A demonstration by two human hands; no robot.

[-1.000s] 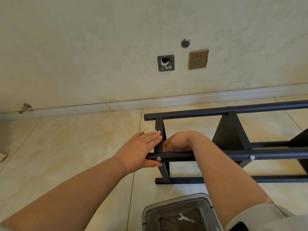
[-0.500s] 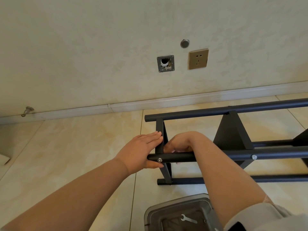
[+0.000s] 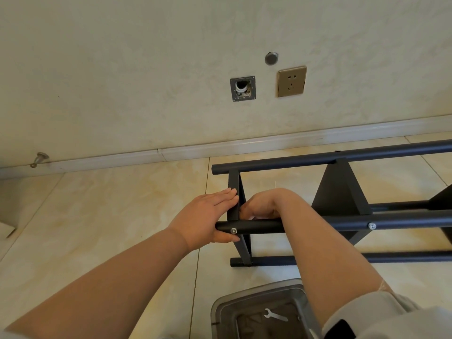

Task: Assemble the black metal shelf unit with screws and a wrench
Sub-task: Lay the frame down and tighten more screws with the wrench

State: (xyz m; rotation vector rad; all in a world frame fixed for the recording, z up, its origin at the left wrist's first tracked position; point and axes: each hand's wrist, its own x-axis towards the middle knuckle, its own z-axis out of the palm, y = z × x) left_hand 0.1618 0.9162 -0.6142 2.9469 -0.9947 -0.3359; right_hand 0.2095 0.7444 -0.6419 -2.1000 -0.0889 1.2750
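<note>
Here the shelf unit (image 3: 342,223) lies sideways on the floor (image 3: 110,216), tubes running left-right. Left hand (image 3: 208,216) flat, fingers straight, bracing the end; right hand (image 3: 259,206), nearer the screw (image 3: 234,231), curled behind the tube, grip hidden. Wrench (image 3: 275,315) untouched in the bin (image 3: 220,311).

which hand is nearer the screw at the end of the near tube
Left. The left hand wraps the tube end, thumb just under the screw; the right hand reaches behind the tube, farther along it.

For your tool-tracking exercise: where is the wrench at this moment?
In the head view, the wrench lies inside the grey bin at the bottom edge, just left of the right forearm, below the shelf frame.
</note>
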